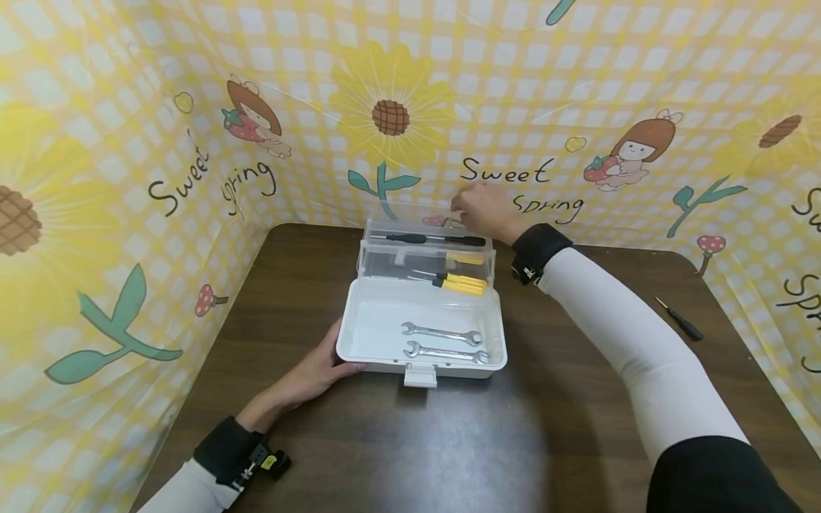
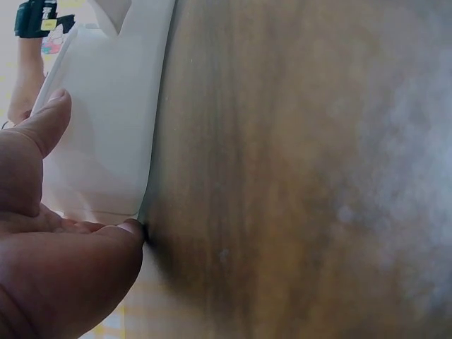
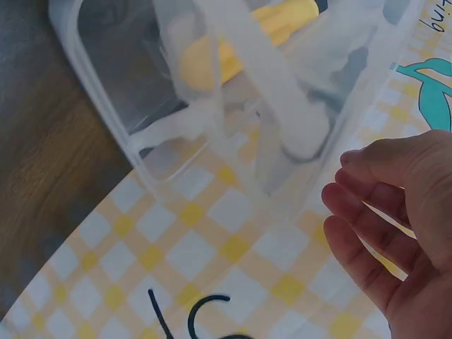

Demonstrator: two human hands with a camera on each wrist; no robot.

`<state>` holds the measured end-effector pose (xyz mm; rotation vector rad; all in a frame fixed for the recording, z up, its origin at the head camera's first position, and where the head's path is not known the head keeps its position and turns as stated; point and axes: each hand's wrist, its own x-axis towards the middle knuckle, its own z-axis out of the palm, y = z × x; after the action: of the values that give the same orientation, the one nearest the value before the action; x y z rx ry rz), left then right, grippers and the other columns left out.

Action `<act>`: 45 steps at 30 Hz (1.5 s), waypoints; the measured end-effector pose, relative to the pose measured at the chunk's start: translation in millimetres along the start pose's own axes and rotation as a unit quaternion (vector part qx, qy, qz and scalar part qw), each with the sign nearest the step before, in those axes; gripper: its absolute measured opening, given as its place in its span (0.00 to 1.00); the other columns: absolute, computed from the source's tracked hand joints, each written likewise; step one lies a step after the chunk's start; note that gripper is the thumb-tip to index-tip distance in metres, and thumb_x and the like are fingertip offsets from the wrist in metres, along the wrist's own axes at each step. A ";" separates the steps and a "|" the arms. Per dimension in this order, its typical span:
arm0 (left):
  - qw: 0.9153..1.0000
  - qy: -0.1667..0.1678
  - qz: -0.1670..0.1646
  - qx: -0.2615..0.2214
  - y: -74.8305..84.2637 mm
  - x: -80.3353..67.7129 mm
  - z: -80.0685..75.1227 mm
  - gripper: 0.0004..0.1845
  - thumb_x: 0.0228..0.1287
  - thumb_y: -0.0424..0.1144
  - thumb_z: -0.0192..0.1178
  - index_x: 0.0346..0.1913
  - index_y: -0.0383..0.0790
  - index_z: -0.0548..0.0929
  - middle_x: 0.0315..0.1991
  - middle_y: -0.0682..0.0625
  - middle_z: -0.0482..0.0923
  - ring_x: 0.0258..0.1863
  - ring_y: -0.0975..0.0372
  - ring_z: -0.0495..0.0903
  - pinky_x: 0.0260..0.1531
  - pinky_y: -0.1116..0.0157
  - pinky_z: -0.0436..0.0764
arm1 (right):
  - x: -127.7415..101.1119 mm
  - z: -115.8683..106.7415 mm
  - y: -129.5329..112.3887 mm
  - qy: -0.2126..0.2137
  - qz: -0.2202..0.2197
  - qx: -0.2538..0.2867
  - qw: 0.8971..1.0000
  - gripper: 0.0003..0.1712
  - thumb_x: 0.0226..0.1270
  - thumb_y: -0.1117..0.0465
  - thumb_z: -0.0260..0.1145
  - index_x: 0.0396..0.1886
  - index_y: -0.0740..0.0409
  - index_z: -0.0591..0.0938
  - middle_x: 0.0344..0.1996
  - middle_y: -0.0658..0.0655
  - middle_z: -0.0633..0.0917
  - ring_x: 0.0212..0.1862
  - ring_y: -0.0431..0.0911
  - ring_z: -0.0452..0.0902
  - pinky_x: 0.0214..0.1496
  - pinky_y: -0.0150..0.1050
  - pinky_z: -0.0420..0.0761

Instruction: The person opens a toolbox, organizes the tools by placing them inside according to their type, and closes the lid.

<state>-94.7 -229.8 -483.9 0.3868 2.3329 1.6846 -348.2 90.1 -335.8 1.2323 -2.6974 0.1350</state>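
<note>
The white tool box (image 1: 423, 335) sits mid-frame on the bench (image 1: 449, 442). It looks light, stiff and slippery; hold its sides. Left hand (image 1: 317, 370) presses it with straight fingers; right hand (image 1: 484, 206) hovers behind, loosely curled, empty

Surface: dark brown wooden table (image 1: 449, 442), grain visible, rounded far corners.
Centre, towards 12 o'clock: white plastic toolbox (image 1: 378, 335), standing on the tabletop, clear lid raised at its far side, latch tab facing 6 o'clock.
3 o'clock, near the right edge: small black-handled screwdriver (image 1: 681, 320), lying flat, well apart from the toolbox, tip pointing to about 10 o'clock.
8 o'clock of the toolbox: left hand (image 1: 314, 374) resting on the tabletop against the box's near-left corner.
</note>
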 end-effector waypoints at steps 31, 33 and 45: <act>1.000 -0.004 0.013 -0.002 -0.5 2.6 -0.1 0.57 0.73 0.36 0.69 0.87 0.45 0.35 0.87 0.39 0.39 0.83 0.46 0.46 0.76 0.57 0.55 | -160.5 -50.4 97.5 -0.043 0.122 -0.020 0.991 0.15 0.73 0.65 0.67 0.52 0.72 0.87 0.40 0.69 0.90 0.34 0.58 0.87 0.35 0.56 0.84; 1.000 -0.002 0.011 0.004 0.0 1.8 -0.6 0.57 0.73 0.37 0.69 0.87 0.45 0.35 0.87 0.39 0.39 0.83 0.46 0.46 0.76 0.51 0.54 | -175.7 -47.0 105.5 -0.061 0.142 -0.023 0.988 0.15 0.73 0.64 0.68 0.52 0.72 0.87 0.40 0.69 0.90 0.35 0.58 0.87 0.36 0.56 0.84; 1.000 0.002 0.007 0.009 0.8 1.8 -2.5 0.57 0.73 0.37 0.69 0.87 0.44 0.35 0.87 0.39 0.38 0.83 0.45 0.44 0.76 0.41 0.50 | -255.7 -27.2 167.6 -0.123 0.234 -0.016 0.964 0.19 0.72 0.58 0.71 0.47 0.74 0.86 0.41 0.73 0.89 0.39 0.67 0.86 0.42 0.64 0.82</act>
<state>-97.1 -231.2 -482.4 0.4033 2.3559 1.6731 -307.3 393.3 -360.5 0.6136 -3.1456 -0.0047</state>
